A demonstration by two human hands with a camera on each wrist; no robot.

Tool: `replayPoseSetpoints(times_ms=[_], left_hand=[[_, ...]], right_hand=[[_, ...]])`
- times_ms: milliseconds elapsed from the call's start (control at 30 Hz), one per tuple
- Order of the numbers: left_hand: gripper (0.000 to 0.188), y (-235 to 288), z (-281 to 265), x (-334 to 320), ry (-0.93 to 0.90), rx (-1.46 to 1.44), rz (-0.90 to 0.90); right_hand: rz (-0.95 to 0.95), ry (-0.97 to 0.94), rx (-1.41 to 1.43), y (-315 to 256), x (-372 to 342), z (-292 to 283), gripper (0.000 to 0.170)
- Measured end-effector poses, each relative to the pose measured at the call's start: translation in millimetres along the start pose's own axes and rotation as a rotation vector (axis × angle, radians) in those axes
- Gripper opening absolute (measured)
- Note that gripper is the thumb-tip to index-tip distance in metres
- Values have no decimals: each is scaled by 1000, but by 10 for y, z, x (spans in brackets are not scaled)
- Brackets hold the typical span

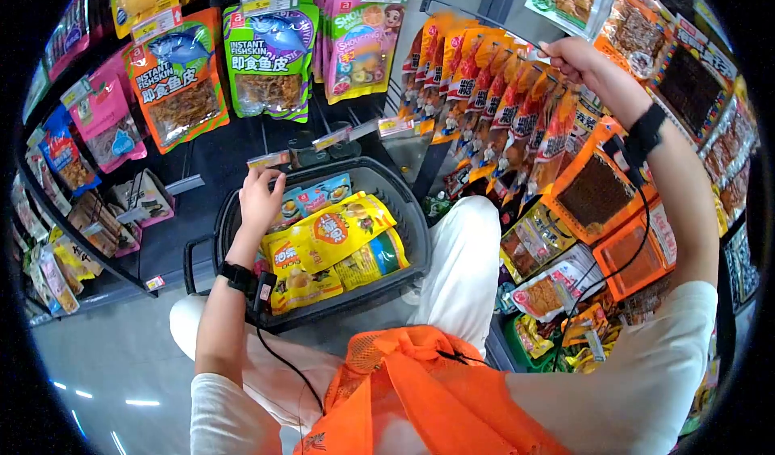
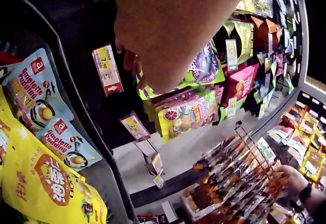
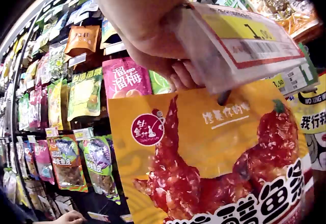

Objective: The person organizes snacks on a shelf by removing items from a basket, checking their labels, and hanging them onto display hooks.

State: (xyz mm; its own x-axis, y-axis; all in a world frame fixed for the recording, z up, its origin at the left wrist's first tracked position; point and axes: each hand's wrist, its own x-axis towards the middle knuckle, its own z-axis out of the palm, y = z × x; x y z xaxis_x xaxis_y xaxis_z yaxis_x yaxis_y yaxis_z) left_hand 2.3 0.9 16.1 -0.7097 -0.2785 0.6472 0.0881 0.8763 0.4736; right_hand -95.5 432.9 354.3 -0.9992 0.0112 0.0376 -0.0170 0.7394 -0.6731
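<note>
In the head view my right hand [image 1: 577, 61] is raised to the top of a wire display rack [image 1: 484, 20], its curled fingers gripping the end of the rack's wire. Orange snack packets [image 1: 504, 92] hang in rows below it. Close up in the right wrist view, one yellow-orange packet [image 3: 204, 157] hangs under a price tag [image 3: 249, 43] that partly hides my fingers. My left hand [image 1: 262, 201] rests loosely, fingers bent down, over the far left rim of a black shopping basket [image 1: 226, 237]. It holds nothing. Yellow snack bags [image 1: 335, 233] and blue pudding packets [image 1: 323, 192] lie in the basket.
Fish-skin snack bags [image 1: 270, 59] hang from a dark shelf unit [image 1: 218, 164] ahead. More packets fill the right side, including a large orange pack [image 1: 597, 180]. My bent knee [image 1: 464, 245] stands just right of the basket. Black cables run from both wrists.
</note>
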Motion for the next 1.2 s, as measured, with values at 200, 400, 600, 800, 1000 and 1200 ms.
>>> replayPoseSetpoints(times_ms=[200, 400, 600, 800, 1000, 1200], left_hand=[[16, -57, 21, 62, -42, -90, -56], [16, -50, 16, 38, -11, -11, 33], [16, -134, -13, 31, -111, -17, -103], [14, -104, -120, 44, -82, 1, -115], [12, -79, -152, 79, -74, 23, -75], [16, -67, -146, 96, -127, 95, -40]], right_hand=[[66, 117, -14, -25, 602, -50, 22], [-2, 261, 78, -21, 1215, 262, 23], [3, 285, 62, -110, 1822, 388, 20], [113, 328, 14, -387, 1902, 508, 20], [-10, 220, -406, -383, 2492, 549, 15], [-1, 232, -540, -589, 2624, 758, 19]])
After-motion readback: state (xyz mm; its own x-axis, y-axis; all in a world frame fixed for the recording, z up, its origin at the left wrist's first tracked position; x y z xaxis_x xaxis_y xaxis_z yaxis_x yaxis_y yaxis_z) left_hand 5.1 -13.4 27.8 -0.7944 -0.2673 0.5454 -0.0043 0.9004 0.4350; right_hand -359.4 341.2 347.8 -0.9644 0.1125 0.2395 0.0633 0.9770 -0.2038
